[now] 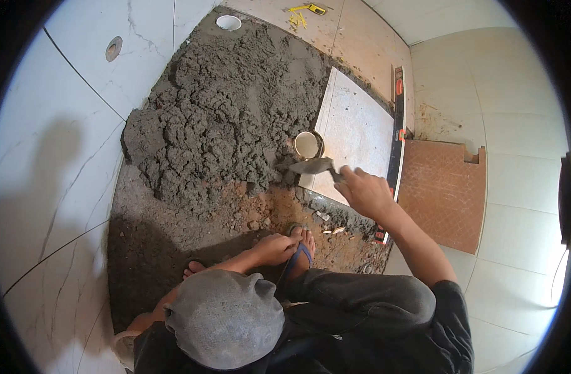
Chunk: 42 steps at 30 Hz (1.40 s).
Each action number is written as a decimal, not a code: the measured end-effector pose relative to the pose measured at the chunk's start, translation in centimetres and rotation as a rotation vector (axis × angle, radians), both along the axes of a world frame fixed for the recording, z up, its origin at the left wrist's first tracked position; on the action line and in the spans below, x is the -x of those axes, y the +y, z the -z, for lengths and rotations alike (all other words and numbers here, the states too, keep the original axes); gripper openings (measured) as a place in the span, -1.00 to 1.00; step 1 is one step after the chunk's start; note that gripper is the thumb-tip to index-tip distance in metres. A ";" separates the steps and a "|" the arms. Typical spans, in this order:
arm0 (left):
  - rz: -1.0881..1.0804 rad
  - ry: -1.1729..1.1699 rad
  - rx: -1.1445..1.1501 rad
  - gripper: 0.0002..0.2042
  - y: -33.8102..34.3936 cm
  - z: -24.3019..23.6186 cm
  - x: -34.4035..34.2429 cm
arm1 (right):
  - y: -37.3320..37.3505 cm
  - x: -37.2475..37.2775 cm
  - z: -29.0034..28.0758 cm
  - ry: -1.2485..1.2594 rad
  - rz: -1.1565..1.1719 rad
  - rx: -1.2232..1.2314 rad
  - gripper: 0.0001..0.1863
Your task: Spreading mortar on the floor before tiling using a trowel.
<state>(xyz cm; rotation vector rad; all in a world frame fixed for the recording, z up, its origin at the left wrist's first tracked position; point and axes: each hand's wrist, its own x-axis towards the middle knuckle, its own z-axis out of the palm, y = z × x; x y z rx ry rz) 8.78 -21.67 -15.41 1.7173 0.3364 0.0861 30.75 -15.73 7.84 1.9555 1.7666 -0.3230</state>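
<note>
One pointed trowel (313, 166), clamped in the right hand (365, 192), aims leftward toward grey mortar (217, 112); the left hand (275, 249) curls near a sandaled foot (305, 245), its grip unclear.

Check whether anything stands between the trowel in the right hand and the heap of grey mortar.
Nothing visible does. The trowel in the right hand points left, its tip by the mortar; the round pipe end sits just beyond the blade, off that line.

I log white glare (556, 277), right of the right hand (365, 192). Soft shadow (56, 162) on the wall (80, 87), left of it. Fisheye edges bowed, black-rimmed.
</note>
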 end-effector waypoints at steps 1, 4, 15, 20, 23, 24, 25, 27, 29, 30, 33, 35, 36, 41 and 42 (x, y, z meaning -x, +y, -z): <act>-0.002 -0.063 0.009 -0.58 -0.9 0.6 -0.2 | 0.5 0.1 0.7 -0.004 -0.058 0.014 -0.71; 0.127 -0.095 0.037 -0.39 -1.2 1.0 -1.3 | 1.0 -0.4 2.9 -0.010 -0.224 -0.014 -0.70; 0.309 -0.141 0.104 -0.10 -0.4 1.3 -0.5 | 5.9 0.2 0.7 0.006 -0.148 0.178 -0.70; 0.322 -0.242 0.010 0.03 -1.5 3.1 -0.7 | 5.8 1.7 2.5 -0.129 -0.320 0.227 -0.75; 0.352 -0.225 0.054 0.06 -1.2 2.5 -0.9 | 6.0 2.0 2.2 -0.152 -0.292 0.254 -0.81; 0.344 -0.223 0.058 0.06 -0.9 1.7 -0.8 | 6.6 2.4 1.2 -0.153 -0.226 0.293 -0.81; 0.364 -0.181 0.093 0.07 -0.5 0.9 -0.6 | 6.8 2.7 0.2 -0.142 -0.259 0.252 -0.81; 0.384 -0.139 0.123 0.08 -0.4 0.3 -0.2 | 6.3 2.9 0.6 -0.116 -0.263 0.186 -0.80; 0.391 -0.137 0.097 0.09 -0.3 0.6 -0.2 | 5.5 2.2 1.8 -0.089 -0.302 0.097 -0.77; 0.391 -0.146 0.090 0.09 -0.1 0.4 -0.5 | 4.2 0.3 3.2 -0.109 -0.324 0.100 -0.76; 0.435 -0.091 0.116 0.10 0.3 -0.1 -0.2 | 3.2 -1.0 3.6 -0.064 -0.285 0.148 -0.75; 0.461 -0.096 0.150 0.16 0.8 -1.1 -0.1 | 4.2 -1.2 2.7 -0.121 -0.286 0.292 -0.72; 0.456 -0.090 0.147 0.16 0.8 -0.8 0.3 | 5.0 -0.4 2.2 -0.117 -0.292 0.287 -0.72; 0.394 -0.127 0.098 0.16 0.0 -0.1 0.3 | 5.2 0.2 2.2 -0.037 -0.255 0.132 -0.70; 0.397 -0.136 0.091 0.16 0.4 -0.4 -0.2 | 4.1 -1.0 3.0 -0.094 -0.242 0.142 -0.69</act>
